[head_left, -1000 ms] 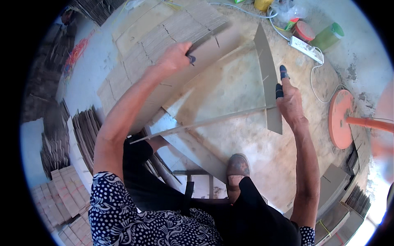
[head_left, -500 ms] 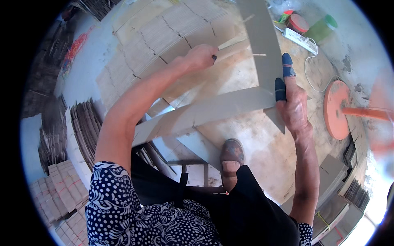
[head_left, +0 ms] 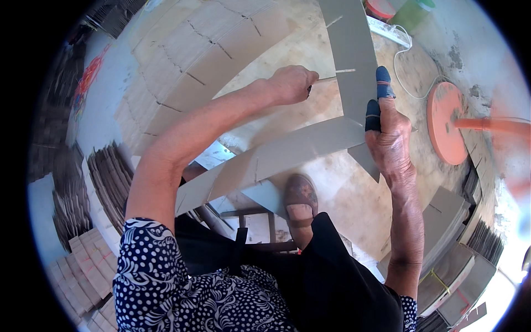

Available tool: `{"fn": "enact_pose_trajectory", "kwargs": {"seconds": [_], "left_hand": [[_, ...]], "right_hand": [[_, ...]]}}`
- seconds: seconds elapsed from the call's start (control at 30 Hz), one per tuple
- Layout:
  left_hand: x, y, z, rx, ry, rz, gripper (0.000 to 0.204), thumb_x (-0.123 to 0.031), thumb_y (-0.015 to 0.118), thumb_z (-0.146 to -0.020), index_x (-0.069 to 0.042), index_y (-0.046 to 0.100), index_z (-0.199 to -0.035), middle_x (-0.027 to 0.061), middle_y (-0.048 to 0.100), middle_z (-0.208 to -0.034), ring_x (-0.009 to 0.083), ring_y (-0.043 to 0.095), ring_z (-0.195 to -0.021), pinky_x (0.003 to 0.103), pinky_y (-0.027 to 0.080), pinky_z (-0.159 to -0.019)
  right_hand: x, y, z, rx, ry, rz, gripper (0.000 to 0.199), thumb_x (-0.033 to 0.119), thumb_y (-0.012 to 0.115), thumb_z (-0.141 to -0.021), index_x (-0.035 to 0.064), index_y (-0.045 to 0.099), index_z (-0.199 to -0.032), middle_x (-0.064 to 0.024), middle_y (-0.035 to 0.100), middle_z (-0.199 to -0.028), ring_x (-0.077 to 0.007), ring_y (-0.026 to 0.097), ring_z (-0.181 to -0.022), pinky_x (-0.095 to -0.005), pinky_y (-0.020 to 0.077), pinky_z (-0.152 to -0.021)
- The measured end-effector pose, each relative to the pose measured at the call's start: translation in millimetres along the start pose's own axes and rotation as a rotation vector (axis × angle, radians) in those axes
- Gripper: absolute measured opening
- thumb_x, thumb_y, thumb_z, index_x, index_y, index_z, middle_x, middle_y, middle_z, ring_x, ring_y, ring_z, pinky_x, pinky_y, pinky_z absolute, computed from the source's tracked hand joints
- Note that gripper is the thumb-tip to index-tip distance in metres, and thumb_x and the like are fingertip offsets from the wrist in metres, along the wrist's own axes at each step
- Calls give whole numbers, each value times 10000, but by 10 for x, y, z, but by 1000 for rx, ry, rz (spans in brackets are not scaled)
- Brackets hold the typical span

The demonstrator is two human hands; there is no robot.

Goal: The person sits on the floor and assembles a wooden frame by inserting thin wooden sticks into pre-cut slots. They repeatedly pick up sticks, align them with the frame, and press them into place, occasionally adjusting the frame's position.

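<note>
My right hand point(head_left: 390, 138), right of centre in the frame, gripped a long grey cardboard strip point(head_left: 354, 47) that ran to the top edge; my thumb and forefinger, both in dark blue finger covers point(head_left: 384, 83), lay along its right margin, slightly spread, with my other fingers hidden. A second strip point(head_left: 276, 148) met the first just beside that thumb and slanted toward the lower left; my shoe point(head_left: 300, 195) showed below it. My left hand point(head_left: 290, 86), above centre, was curled, its fingers pressed together, pinching a thin strip point(head_left: 327, 78) seen nearly edge-on. Its far end came to the first piece near a pale slit point(head_left: 345, 71); whether it had entered, I could not tell. Slotted cardboard sheets point(head_left: 215, 52) lay stacked at upper left; an orange disc point(head_left: 442, 123) stood at right, below a white power strip point(head_left: 387, 31).
</note>
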State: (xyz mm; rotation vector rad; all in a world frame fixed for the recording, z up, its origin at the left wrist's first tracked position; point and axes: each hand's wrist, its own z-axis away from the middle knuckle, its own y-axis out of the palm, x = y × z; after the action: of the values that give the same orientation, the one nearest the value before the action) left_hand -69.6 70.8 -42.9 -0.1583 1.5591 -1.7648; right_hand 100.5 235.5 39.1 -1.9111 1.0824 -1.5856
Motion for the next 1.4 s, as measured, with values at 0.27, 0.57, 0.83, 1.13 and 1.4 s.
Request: {"fn": "enact_pose_trajectory", "kwargs": {"seconds": [0.27, 0.57, 0.83, 1.13, 1.4], "left_hand": [[-130, 75, -14, -54, 5, 14, 129, -66, 536, -779, -34, 582, -896, 212, 633, -796, 400, 614, -806, 485, 475, -708], [-237, 9, 53, -39, 30, 28, 136, -54, 534, -773, -27, 580, -898, 213, 628, -790, 393, 611, -805, 477, 468, -713], [-407, -40, 88, 5, 29, 34, 263, -41, 557, -728, -50, 634, -979, 180, 657, -883, 357, 634, -899, 442, 506, -756], [-268, 286, 162, -87, 20, 202, 192, -41, 565, -717, -35, 615, -902, 193, 641, -770, 388, 629, -786, 489, 479, -676], [-241, 149, 153, 3, -21, 152, 258, -23, 546, -729, -48, 637, -969, 185, 653, -930, 347, 632, -925, 444, 506, -782]], "right_hand": [[-27, -105, 111, 52, 118, 59, 876, -91, 561, -638, 115, 289, -1445, -185, 591, -764, -353, 609, -691, -407, 491, -642], [-3, -86, 171, 91, 221, 42, 851, -94, 531, -651, 105, 294, -1443, -178, 590, -763, -349, 607, -682, -400, 489, -642], [-152, 177, 128, 142, 146, 153, 754, -65, 543, -683, 67, 356, -1402, -197, 612, -798, -377, 612, -715, -437, 476, -618], [-108, 442, 92, 142, 176, 141, 591, -51, 556, -698, 47, 480, -1276, -193, 603, -708, -379, 612, -663, -447, 470, -592], [-55, 293, -128, 164, 247, 117, 586, -81, 507, -693, 47, 502, -1265, -212, 551, -682, -344, 586, -632, -339, 469, -620]]}}
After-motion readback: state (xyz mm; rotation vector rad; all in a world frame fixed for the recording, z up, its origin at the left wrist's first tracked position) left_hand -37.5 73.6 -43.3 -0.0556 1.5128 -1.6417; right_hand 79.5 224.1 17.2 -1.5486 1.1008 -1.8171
